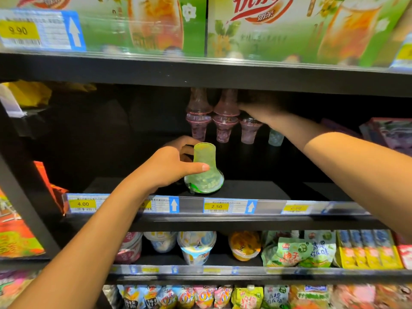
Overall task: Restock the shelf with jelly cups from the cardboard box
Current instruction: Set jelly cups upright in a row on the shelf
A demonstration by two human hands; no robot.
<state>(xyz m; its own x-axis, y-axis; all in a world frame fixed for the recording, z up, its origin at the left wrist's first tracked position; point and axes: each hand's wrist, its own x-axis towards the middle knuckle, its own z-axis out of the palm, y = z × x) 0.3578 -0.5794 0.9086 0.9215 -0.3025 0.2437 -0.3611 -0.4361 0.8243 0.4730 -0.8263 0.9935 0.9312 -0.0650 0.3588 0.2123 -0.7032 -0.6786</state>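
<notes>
At the front edge of the middle shelf (256, 189) a rail of yellow price tags (215, 206) is fixed. Just behind it a green jelly cup (204, 172) is stood on the shelf board, wide end down and narrow end up. It is gripped by the left hand (166, 167): the thumb is laid across its front and the fingers are curled round its far side. Further in, near the back of the same shelf, purple jelly cups (225, 121) are stacked in pairs, side by side. The right hand (259, 108) is held directly over a third purple cup (248, 130); it is sunk in deep shadow, so whether its fingers are gripping or loose cannot be told. A pale cup (276, 137) is set just beside, to the right
</notes>
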